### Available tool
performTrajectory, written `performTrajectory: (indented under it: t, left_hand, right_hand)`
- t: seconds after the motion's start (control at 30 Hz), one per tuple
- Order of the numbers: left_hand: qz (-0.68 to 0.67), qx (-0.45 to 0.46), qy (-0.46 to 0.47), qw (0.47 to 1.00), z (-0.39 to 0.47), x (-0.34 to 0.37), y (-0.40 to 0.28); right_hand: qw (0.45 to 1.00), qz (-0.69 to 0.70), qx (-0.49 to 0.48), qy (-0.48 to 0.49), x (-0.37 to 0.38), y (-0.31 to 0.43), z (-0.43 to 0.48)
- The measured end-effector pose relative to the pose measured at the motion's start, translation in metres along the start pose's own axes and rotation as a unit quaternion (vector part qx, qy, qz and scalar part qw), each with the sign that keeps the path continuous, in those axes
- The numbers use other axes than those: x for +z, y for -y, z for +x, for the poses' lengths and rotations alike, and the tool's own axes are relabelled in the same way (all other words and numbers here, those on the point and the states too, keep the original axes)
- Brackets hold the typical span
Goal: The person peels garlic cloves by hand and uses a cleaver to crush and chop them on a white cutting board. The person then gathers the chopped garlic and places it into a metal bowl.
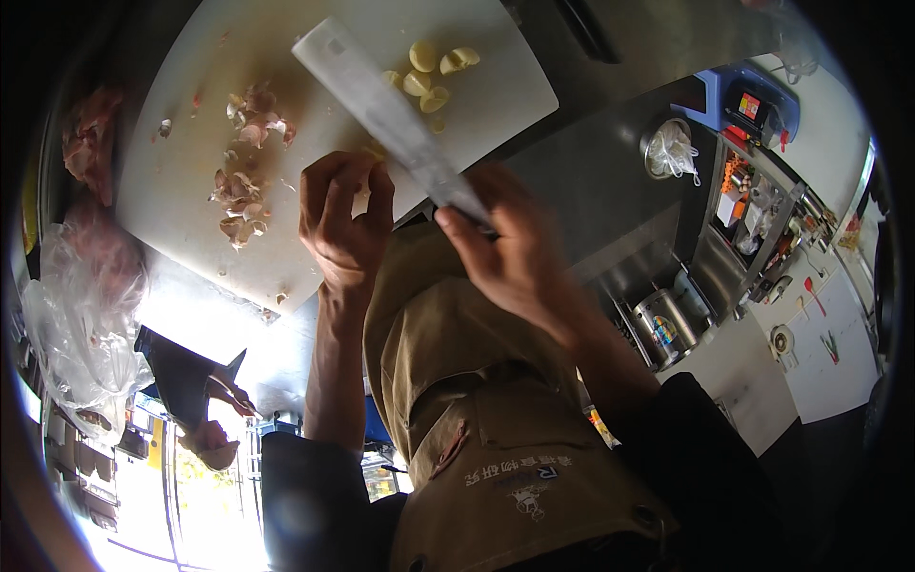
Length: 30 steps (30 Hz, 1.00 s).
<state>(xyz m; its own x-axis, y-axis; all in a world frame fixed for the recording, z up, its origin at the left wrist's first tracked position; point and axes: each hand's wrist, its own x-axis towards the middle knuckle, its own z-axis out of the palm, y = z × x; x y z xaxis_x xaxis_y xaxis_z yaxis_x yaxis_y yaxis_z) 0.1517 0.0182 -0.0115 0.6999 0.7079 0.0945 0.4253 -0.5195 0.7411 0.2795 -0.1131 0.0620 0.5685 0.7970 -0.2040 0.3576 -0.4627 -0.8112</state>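
Observation:
My right hand (pixel 515 250) grips the handle of a broad-bladed kitchen knife (pixel 386 107), blurred. Its blade slants up and left above a white cutting board (pixel 171 207). My left hand (pixel 347 207) is at the board's near edge, thumb and fingers curled towards each other. A yellowish piece, probably garlic, shows at its fingertips; whether they pinch it is unclear. Beyond the blade lie several peeled garlic cloves (pixel 417 83), some partly hidden by it. Two heaps of garlic skins, one farther (pixel 259 118) and one nearer (pixel 239 204), lie on the board's left side.
Raw meat (pixel 91 139) and a clear plastic bag (pixel 86 329) are left of the board. A dark handle (pixel 587 28) is beyond its right corner. On the right are a metal bowl (pixel 652 154) holding a plastic bag and a steel pot (pixel 665 329). Another person (pixel 207 443) is at lower left.

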Motion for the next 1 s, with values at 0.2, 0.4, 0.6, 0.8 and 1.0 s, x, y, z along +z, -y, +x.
performTrajectory:
  t: [0.2,0.4,0.6,0.8,1.0]
  left_hand:
    - [-0.001,0.095,-0.053,0.994,0.022,0.029,-0.009]
    - [-0.026,0.106,-0.085,0.99,0.052,0.07,-0.031]
    - [-0.002,0.092,-0.086,0.992,0.06,0.083,-0.043]
    - [-0.114,-0.025,-0.137,0.984,0.065,0.08,-0.053]
    - [-0.588,-0.095,-0.18,0.783,0.078,0.064,-0.062]
  right_hand:
    - [0.937,0.214,0.26,-0.09,-0.056,-0.053,0.009]
    - [0.917,0.285,0.279,-0.02,-0.039,-0.085,-0.003]
    - [0.948,0.223,0.228,0.013,-0.019,-0.084,-0.007]
    - [0.987,0.149,0.06,0.016,-0.002,-0.037,-0.005]
    - [0.997,0.051,0.027,0.052,-0.024,0.037,-0.017]
